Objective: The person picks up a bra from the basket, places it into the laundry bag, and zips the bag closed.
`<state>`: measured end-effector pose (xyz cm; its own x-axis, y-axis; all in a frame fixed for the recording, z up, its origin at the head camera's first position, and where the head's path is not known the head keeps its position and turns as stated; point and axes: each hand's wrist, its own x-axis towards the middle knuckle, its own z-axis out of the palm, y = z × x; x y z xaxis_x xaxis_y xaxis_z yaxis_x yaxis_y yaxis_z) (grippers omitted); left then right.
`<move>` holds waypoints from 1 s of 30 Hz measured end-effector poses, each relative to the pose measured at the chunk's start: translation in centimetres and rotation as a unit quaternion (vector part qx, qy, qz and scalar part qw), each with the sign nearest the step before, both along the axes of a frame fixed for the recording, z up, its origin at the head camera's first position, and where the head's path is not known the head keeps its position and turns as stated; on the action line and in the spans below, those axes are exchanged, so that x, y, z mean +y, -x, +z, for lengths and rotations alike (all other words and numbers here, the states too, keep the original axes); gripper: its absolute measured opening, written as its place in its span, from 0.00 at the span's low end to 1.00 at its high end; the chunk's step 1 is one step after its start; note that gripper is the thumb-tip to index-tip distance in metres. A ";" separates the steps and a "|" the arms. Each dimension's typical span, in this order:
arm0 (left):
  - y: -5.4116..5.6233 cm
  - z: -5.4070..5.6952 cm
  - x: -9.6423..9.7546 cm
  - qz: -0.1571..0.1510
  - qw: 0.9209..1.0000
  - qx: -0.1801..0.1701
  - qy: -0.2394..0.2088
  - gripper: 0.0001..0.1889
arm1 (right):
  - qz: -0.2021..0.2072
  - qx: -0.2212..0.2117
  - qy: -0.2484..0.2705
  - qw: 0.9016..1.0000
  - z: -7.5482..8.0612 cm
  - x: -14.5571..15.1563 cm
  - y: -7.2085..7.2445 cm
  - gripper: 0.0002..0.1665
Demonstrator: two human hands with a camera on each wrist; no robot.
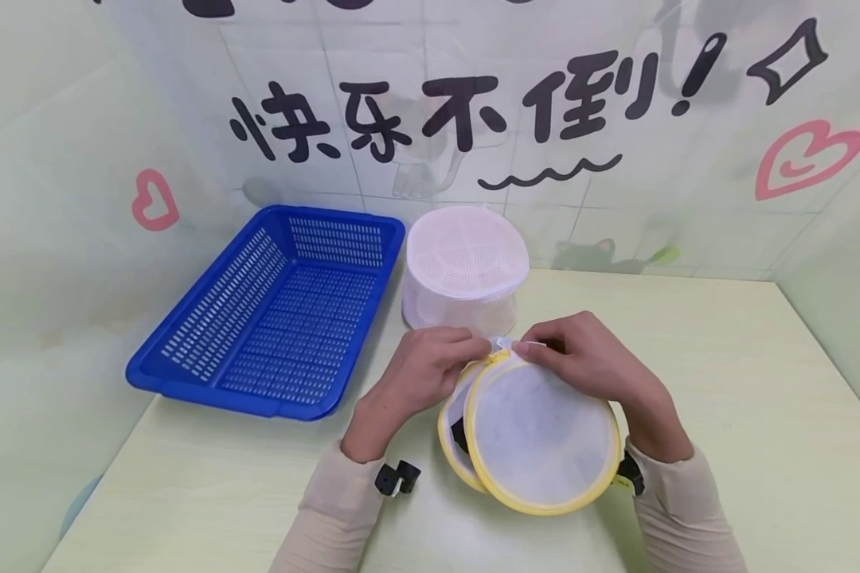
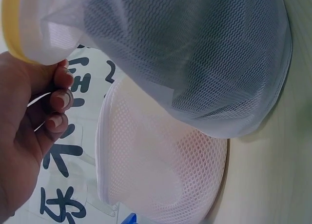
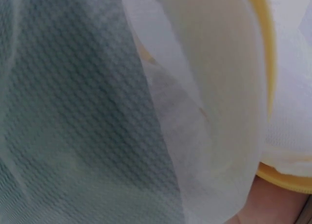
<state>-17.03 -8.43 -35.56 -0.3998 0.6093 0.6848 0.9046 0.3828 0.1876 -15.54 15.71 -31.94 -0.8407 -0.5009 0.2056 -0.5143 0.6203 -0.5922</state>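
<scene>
A white mesh laundry bag (image 1: 545, 434) with yellow trim is held up between both hands, its round lid partly apart from the body. At the top edge near the yellow zipper, my left hand (image 1: 430, 370) pinches the rim. Just to the right, my right hand (image 1: 591, 358) grips the same edge with thumb and fingers. Something black (image 1: 461, 434) shows in the gap beside the lid. In the left wrist view, the bag's mesh side (image 2: 195, 53) looks dark grey, with dark contents showing through. The right wrist view is mostly filled by mesh, so the right fingertips are hidden there.
A blue plastic basket (image 1: 351, 318) stands at the left on the pale wooden table (image 1: 752, 414). Behind the hands sits a second, all-white mesh bag (image 1: 466, 255), upright near the back. A printed curtain (image 1: 459, 183) hangs behind the table.
</scene>
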 end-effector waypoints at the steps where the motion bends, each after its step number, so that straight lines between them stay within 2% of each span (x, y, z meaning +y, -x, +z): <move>1: 0.0 0.0 0.0 -0.001 1.000 0.000 0.001 0.07 | 0.000 0.000 0.000 1.000 0.0 0.0 0.0 0.09; 18: -0.1 0.0 0.1 -0.002 1.000 -0.003 0.009 0.09 | 0.004 -0.008 0.012 1.000 -0.2 0.2 0.1 0.08; 30: -0.1 0.0 0.2 -0.005 1.000 0.008 0.007 0.10 | 0.010 0.012 0.009 1.000 -0.1 0.4 0.2 0.08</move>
